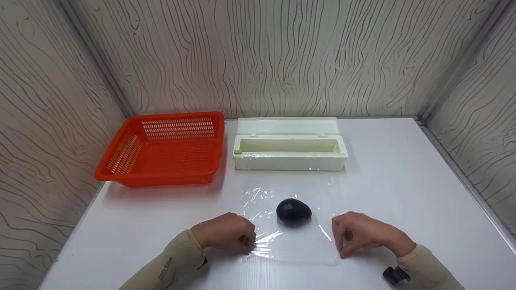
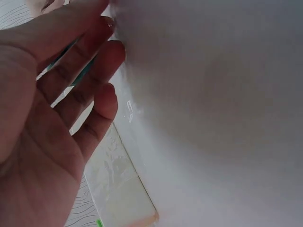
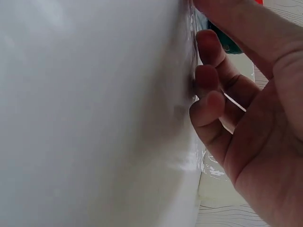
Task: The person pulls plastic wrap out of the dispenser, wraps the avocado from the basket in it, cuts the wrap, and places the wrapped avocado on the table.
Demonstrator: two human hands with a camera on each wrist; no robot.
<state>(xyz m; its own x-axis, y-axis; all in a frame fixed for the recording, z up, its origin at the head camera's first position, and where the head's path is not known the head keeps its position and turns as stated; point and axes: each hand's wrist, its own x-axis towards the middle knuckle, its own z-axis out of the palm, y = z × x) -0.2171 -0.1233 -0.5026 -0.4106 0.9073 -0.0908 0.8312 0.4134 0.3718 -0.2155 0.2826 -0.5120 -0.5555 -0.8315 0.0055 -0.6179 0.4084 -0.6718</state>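
Head view, fingers pinch film at near corners, dark ovoid inside edges

Left sleeve: pale beige colour, it ends at the wrist.
Lettering: dark, slanted script on the left forearm, too small for certain reading.
Left black piece: small, only partly visible under the wrist.
Right sleeve: the same beige, slightly creased.
Right black device: rounded, compact, beside the wrist.
Left hand, right hand: both bare.
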